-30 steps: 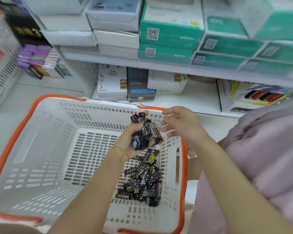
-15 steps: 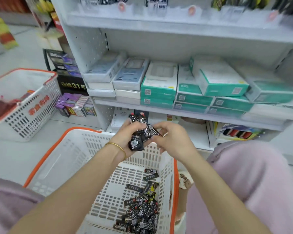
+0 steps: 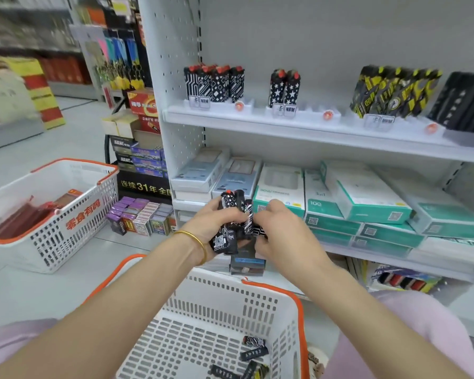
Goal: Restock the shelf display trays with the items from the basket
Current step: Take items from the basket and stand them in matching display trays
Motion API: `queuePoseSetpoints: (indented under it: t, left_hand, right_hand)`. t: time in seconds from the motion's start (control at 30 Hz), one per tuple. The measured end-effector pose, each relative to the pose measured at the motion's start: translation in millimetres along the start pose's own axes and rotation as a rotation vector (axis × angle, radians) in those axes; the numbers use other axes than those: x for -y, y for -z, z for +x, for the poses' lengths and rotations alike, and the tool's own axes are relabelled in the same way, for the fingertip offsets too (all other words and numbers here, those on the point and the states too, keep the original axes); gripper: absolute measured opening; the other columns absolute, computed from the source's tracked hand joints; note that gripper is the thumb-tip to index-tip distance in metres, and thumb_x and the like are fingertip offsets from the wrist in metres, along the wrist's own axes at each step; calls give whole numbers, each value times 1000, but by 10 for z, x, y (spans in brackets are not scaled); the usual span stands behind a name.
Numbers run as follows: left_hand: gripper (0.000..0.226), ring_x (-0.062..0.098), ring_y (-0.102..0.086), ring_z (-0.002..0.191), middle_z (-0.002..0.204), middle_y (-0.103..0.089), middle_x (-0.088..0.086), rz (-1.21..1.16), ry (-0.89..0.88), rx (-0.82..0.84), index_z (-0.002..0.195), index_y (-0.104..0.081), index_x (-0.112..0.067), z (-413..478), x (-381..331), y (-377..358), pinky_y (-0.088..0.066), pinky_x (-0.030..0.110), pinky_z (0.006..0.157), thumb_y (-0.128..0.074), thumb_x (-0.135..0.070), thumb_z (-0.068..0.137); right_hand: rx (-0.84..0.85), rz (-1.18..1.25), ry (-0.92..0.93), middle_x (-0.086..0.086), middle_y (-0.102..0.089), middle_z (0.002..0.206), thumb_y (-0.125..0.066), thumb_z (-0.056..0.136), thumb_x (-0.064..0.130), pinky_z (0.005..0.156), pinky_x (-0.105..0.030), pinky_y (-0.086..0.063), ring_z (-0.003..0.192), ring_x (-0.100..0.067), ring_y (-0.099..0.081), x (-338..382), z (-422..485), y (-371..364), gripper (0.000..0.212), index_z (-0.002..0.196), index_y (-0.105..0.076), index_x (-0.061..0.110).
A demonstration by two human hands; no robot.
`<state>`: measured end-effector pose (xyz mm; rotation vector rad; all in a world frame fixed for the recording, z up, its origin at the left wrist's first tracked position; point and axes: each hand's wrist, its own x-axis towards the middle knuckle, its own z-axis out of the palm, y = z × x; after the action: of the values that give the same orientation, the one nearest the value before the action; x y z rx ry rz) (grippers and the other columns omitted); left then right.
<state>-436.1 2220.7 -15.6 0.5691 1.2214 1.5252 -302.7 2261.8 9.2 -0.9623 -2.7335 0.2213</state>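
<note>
My left hand (image 3: 208, 225) grips a bunch of black-and-white patterned lighters (image 3: 230, 214) above the white, orange-rimmed basket (image 3: 288, 305). My right hand (image 3: 279, 231) pinches one lighter at the right side of that bunch. More lighters (image 3: 253, 354) lie loose in the basket's bottom right corner. On the upper shelf stand white display trays: the left tray (image 3: 219, 103) holds a row of patterned lighters, the middle tray (image 3: 303, 112) holds two star-patterned ones, and the right tray (image 3: 381, 120) holds yellow-and-black ones.
A second white basket (image 3: 74, 214) with red packets sits on the floor at the left. Small card boxes (image 3: 140, 217) stand on the floor by the shelf's foot. Teal and white boxes (image 3: 353, 206) fill the middle shelf. A pink-clad knee (image 3: 411, 332) is at the lower right.
My view has tilted up from the basket to the upper shelf. Both hands rose with the bunch of lighters, and my right hand closed onto one lighter.
</note>
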Motion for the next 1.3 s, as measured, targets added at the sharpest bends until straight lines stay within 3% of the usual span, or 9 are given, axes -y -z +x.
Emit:
queuePoseSetpoints:
  t: [0.13, 0.3, 0.37, 0.47, 0.63, 0.9, 1.03, 1.2, 1.3]
  left_hand:
    - [31, 24, -63, 52, 70, -64, 14, -47, -18, 4, 108, -54, -9, 64, -173, 95, -53, 32, 48, -56, 8, 82]
    - [20, 24, -64, 53, 71, -65, 15, -153, -20, -22, 95, -55, -10, 98, -284, 213, -53, 30, 46, -55, 7, 83]
    - [17, 23, -65, 56, 74, -65, 16, -200, -24, -20, 94, -55, -9, 103, -341, 256, -54, 30, 47, -54, 5, 85]
    - [17, 19, -64, 51, 74, -63, 14, -267, -33, -6, 101, -54, -6, 84, -434, 301, -55, 29, 48, -53, 2, 86]
    - [44, 19, -69, 60, 84, -68, 18, -312, -20, 24, 132, -45, 1, 36, -473, 317, -56, 29, 49, -50, -1, 88]
    - [35, 19, -67, 60, 79, -67, 15, -279, -31, 37, 121, -51, -4, -72, -505, 279, -56, 30, 52, -52, 0, 87]
    - [23, 19, -67, 59, 79, -68, 15, -272, -48, 41, 108, -54, -7, -109, -549, 221, -56, 30, 51, -52, 1, 86]
    - [62, 19, -68, 60, 86, -67, 20, -251, -91, 47, 125, -49, 2, -157, -641, 142, -54, 28, 47, -60, -4, 65]
    - [51, 18, -69, 59, 81, -69, 19, -232, -114, 53, 120, -51, 1, -167, -776, 76, -55, 28, 48, -58, -2, 69]
  right_hand:
    - [-16, -72, 32, -3, -33, 89, -49, 87, 7, 68, -36, -40, 83, -30, -50, 133, 188, 101, 9, 93, -55, 7]
    - [-78, 42, 97, 0, -49, 93, -54, 87, 14, 72, -27, -39, 83, -21, -53, 145, 356, 219, 17, 101, -65, 13]
    - [-178, 241, 21, 3, -62, 87, -65, 84, 14, 71, -20, -42, 74, -15, -60, 109, 410, 342, 13, 96, -67, 17]
    - [-194, 811, -111, -8, -67, 66, -71, 79, 4, 61, -23, -56, 53, -15, -65, 84, 476, 488, 8, 79, -65, 10]
    - [-27, 1267, -181, -10, -66, 70, -61, 83, -4, 62, -19, -58, 60, -16, -67, 96, 588, 600, 8, 87, -65, 2]
    - [-140, 985, -98, -5, -63, 49, -69, 81, 7, 45, -21, -53, 41, -12, -60, 164, 659, 726, 7, 84, -65, 2]
    - [-131, 972, -101, -7, -66, 53, -70, 81, 9, 54, -29, -54, 44, -14, -62, 125, 675, 781, 2, 80, -68, 9]
    - [-56, 1003, -44, -9, -66, 61, -61, 86, -2, 59, -26, -58, 53, -17, -65, 91, 683, 947, 15, 99, -64, 6]
    - [-177, 837, 38, -10, -63, 64, -60, 86, -3, 52, -27, -57, 51, -19, -63, 124, 844, 1200, 14, 90, -59, 10]
